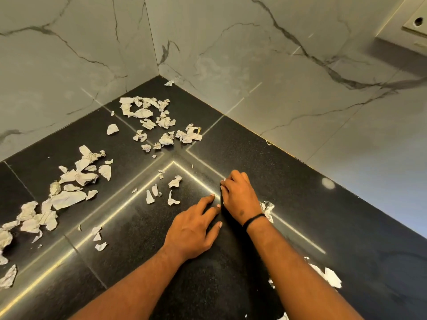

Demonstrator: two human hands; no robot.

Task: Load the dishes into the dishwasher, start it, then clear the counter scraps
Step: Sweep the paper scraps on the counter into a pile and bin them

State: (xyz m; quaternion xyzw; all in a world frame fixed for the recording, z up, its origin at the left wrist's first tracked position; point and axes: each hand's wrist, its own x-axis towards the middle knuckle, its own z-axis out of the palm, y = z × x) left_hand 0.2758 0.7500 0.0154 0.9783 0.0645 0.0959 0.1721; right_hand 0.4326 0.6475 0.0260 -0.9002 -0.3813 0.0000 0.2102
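Observation:
White torn paper scraps litter the black stone counter (300, 204). One cluster (150, 116) lies near the corner, a larger trail (69, 188) runs along the left, and a few small pieces (174, 181) lie just ahead of my hands. My left hand (194, 227) lies flat on the counter with its fingers straight. My right hand (238, 195) rests on its side right beside the left, fingers curled inward; nothing shows in them. A crumpled scrap (268, 210) lies just behind my right wrist.
Marble-patterned walls (208, 42) meet in the corner behind the counter. More scraps (328, 277) lie to the right of my right forearm. A wall fitting (413, 26) sits at the top right.

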